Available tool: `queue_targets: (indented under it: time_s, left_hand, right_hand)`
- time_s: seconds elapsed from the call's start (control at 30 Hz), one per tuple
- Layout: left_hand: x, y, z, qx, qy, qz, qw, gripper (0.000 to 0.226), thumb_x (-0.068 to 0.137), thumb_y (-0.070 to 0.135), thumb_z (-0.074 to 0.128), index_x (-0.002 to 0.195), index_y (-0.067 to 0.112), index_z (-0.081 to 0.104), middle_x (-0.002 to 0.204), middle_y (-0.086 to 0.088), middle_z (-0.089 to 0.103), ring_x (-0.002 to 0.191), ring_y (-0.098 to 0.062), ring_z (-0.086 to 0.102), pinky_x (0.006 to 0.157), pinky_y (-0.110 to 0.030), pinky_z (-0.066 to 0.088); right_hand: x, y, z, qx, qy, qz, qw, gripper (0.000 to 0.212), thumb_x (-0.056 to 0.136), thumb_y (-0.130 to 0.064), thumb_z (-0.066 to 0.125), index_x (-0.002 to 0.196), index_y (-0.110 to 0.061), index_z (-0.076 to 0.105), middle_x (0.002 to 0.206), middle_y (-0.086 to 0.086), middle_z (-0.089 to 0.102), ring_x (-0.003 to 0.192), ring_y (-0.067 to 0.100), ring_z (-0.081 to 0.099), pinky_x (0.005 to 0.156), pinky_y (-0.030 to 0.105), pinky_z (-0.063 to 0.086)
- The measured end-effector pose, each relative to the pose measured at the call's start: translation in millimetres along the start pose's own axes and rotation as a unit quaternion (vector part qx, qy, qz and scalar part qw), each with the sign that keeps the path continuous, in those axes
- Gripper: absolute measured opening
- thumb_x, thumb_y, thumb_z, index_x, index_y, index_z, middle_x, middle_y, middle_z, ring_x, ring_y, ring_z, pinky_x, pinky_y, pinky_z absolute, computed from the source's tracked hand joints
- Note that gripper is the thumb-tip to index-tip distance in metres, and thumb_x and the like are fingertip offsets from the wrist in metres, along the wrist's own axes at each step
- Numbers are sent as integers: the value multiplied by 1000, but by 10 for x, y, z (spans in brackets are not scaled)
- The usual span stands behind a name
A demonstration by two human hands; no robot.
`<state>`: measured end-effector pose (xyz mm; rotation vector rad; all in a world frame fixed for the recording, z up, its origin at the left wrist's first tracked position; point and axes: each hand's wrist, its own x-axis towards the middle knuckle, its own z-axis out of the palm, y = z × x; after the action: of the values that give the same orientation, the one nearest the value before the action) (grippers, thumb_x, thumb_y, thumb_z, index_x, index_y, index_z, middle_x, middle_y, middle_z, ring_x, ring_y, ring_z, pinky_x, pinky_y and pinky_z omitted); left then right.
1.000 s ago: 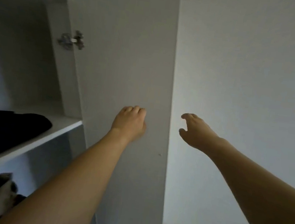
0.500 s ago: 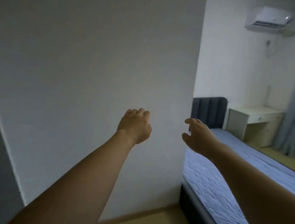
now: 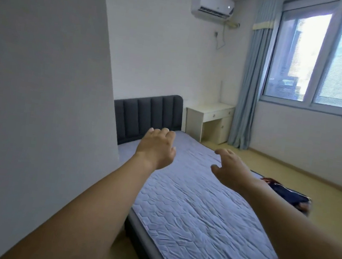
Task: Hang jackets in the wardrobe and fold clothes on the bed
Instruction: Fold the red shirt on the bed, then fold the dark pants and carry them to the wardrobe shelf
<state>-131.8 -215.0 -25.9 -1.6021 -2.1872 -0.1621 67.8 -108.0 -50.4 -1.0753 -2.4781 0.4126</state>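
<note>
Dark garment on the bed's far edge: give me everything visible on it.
The dark garment is navy fabric, crumpled rather than folded, with a reddish patch at the end nearer the headboard. It lies at the far side edge of the bed, on the quilted blue cover, seemingly overhanging toward the floor. The right forearm hides part of it, so its type and full shape cannot be told. Neither hand touches it.

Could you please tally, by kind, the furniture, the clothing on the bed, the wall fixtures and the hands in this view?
Furniture: 2 – bed, desk
Clothing: 1 – dark garment at the bed's far edge, partly hidden by the right arm
Wall fixtures: 1 – air conditioner
Hands: 2 – left hand, right hand, both holding nothing
Total: 6
</note>
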Motion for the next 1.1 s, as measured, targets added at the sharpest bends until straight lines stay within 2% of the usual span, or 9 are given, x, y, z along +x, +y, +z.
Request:
queue_targets:
  time_s: [0.23, 0.33, 0.43, 0.6, 0.77, 0.93, 1.1]
  left_hand:
    - [1821, 1328, 993, -93, -70, -10, 993, 55, 96, 34, 40, 145, 9, 36, 148, -12, 41, 130, -30, 43, 109, -40, 30]
    - [2523, 2049, 1268, -123, -97, -3, 988, 53, 95, 33, 39, 143, 11, 38, 144, -11, 44, 124, -31, 47, 104, -40, 35]
    - [3119, 2776, 1537, -135, -111, 38, 984, 50, 93, 31, 39, 140, 11, 41, 141, -10, 47, 121, -31, 48, 103, -41, 36]
    - [4025, 3773, 2008, -140, -120, 43, 982, 48, 94, 30, 40, 138, 12, 42, 140, -9, 47, 122, -30, 47, 104, -41, 36]
    - [4886, 4343, 2464, -152, -169, -28, 973, 49, 96, 28, 38, 142, 14, 38, 143, -8, 44, 124, -30, 45, 103, -40, 37]
    - [5705, 4536, 3057, -166, -203, -97, 960, 49, 95, 30, 39, 143, 19, 38, 146, -6, 42, 125, -28, 47, 99, -38, 42]
    - [6798, 4719, 4007, -244, -233, -192, 921, 46, 96, 34, 38, 138, 15, 42, 140, -10, 47, 114, -28, 51, 93, -38, 46]
  right_hand:
    - [992, 1944, -413, -11, -46, 70, 996, 53, 94, -24, 53, 144, -12, 38, 147, 8, 40, 131, 24, 42, 106, 33, 34]
    - [1302, 2884, -741, -17, -21, 114, 993, 53, 92, -21, 53, 142, -10, 41, 145, 10, 43, 130, 26, 43, 105, 33, 34]
    - [1606, 3752, -937, -17, -21, 152, 988, 52, 92, -19, 53, 142, -7, 41, 145, 12, 44, 133, 26, 40, 107, 31, 31]
    - [2212, 5147, -1080, 0, -30, 159, 987, 55, 92, -21, 53, 143, -9, 39, 148, 9, 40, 136, 24, 38, 110, 31, 30]
    - [2988, 6366, -1210, 11, -66, 153, 986, 55, 93, -24, 52, 145, -11, 37, 149, 8, 38, 137, 22, 36, 110, 31, 29]
    - [3954, 7293, -1117, 33, -107, 156, 981, 55, 92, -22, 52, 144, -10, 38, 150, 8, 37, 138, 23, 35, 110, 30, 28]
    - [5011, 8214, -730, 44, -127, 162, 978, 54, 92, -22, 52, 143, -11, 39, 149, 8, 39, 137, 22, 37, 110, 30, 28]
